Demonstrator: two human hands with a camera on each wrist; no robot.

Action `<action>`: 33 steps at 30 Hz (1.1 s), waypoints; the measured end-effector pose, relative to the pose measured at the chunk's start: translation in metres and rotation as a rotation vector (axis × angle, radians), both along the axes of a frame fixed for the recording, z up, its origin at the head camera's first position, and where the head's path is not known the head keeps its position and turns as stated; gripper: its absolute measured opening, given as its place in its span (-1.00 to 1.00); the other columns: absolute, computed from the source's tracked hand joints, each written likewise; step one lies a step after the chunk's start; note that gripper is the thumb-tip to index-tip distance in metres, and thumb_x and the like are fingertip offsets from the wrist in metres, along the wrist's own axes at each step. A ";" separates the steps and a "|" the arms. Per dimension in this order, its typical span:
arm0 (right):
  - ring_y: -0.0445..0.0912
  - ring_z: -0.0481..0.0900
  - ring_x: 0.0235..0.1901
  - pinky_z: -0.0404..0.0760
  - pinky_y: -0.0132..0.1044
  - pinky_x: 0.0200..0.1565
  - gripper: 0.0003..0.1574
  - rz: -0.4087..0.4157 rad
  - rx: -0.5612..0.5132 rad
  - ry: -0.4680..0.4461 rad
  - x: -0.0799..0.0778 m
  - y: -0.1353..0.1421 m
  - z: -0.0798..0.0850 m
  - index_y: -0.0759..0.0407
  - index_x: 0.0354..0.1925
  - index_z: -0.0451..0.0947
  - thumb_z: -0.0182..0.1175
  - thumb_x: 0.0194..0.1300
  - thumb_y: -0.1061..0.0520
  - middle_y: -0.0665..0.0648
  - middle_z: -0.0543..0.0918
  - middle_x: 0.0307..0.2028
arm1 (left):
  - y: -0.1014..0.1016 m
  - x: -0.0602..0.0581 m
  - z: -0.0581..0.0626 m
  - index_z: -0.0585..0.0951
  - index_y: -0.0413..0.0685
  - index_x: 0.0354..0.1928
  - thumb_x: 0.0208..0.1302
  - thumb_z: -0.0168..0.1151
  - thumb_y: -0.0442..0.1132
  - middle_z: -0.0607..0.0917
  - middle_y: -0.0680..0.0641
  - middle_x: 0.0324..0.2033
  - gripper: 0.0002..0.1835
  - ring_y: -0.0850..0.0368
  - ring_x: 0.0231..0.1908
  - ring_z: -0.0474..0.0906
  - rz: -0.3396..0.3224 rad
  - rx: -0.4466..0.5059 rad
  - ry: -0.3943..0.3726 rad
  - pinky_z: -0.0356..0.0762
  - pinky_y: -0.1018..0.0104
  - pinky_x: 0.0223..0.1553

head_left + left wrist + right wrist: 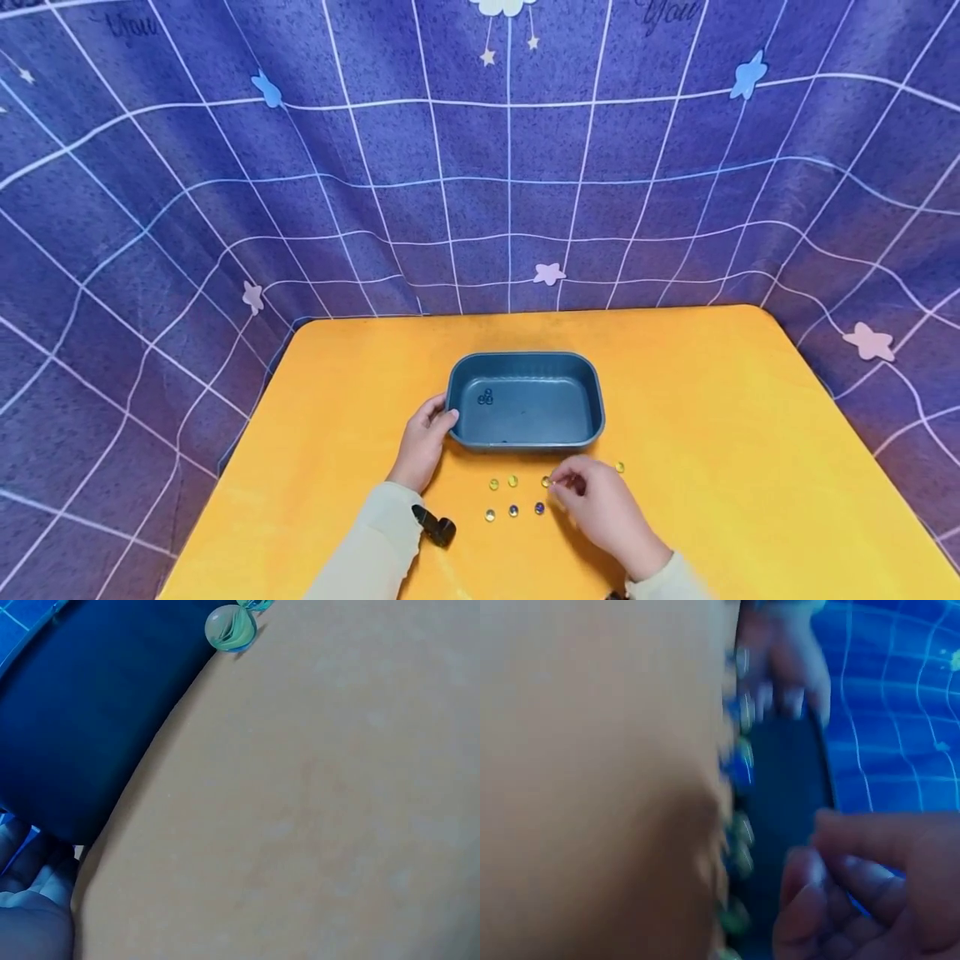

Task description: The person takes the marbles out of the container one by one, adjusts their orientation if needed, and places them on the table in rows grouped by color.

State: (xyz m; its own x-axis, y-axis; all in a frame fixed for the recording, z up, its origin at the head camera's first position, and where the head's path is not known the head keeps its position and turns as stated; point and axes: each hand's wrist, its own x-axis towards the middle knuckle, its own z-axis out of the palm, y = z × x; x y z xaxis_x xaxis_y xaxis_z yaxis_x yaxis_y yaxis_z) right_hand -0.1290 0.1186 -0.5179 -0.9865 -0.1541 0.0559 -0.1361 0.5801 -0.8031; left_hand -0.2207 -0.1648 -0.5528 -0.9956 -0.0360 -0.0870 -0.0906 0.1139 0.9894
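Note:
My left hand (422, 443) grips the left end of a dark blue-green rectangular bin (525, 442), thumb at the rim and fingers along the outside. In the left wrist view the fingers (45, 877) sit against the bin's end. Three marbles (486, 398) lie together inside it at the left. My right hand (600, 504) hovers in front of the bin, thumb and index finger brought close together. A yellowish marble (546, 482) shows right at its fingertips; I cannot tell whether they pinch it. Other fingers curl into the palm in the right wrist view.
More glass marbles lie before the bin: two yellowish ones (513, 481) at left, a nearer row with a blue one (539, 508), and another yellow marble (619, 467) beyond the right hand. A purple-blue grid curtain (510, 208) surrounds the yellow tabletop (712, 433).

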 end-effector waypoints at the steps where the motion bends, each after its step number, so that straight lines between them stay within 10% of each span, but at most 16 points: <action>1: -0.21 0.50 -0.49 0.57 -0.34 -0.41 -0.85 -0.024 -0.034 -0.004 -0.002 0.005 0.005 0.01 -0.29 0.68 0.43 0.28 0.26 -0.12 0.60 -0.43 | 0.000 0.000 -0.001 0.51 0.07 0.38 0.53 0.19 -0.05 0.57 0.01 0.31 -0.54 0.09 0.34 0.46 -0.003 -0.002 0.000 0.37 0.07 0.39; 15: -0.07 0.55 -0.36 0.60 -0.24 -0.30 -0.95 -0.069 -0.044 0.129 -0.060 0.045 0.053 0.10 -0.18 0.71 0.34 0.41 0.15 0.00 0.66 -0.36 | 0.000 -0.001 -0.002 0.52 0.07 0.37 0.52 0.20 -0.05 0.59 0.03 0.28 -0.55 0.10 0.33 0.47 0.010 -0.006 -0.009 0.36 0.06 0.40; 33: -0.11 0.57 -0.27 0.66 -0.11 -0.11 -0.93 0.176 0.137 0.118 -0.113 0.005 0.052 0.06 -0.13 0.69 0.32 0.42 0.18 -0.04 0.66 -0.25 | -0.001 -0.004 -0.002 0.52 0.07 0.37 0.52 0.21 -0.06 0.59 0.03 0.28 -0.55 0.14 0.32 0.47 -0.013 0.023 0.000 0.38 0.12 0.39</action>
State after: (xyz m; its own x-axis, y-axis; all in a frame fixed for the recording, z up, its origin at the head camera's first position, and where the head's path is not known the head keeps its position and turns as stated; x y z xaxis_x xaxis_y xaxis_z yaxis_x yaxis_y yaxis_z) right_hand -0.2418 0.1231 -0.4654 -0.9318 -0.3366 0.1356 -0.3324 0.6417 -0.6912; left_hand -0.2251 -0.1660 -0.5552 -0.9960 -0.0206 -0.0872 -0.0887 0.0925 0.9918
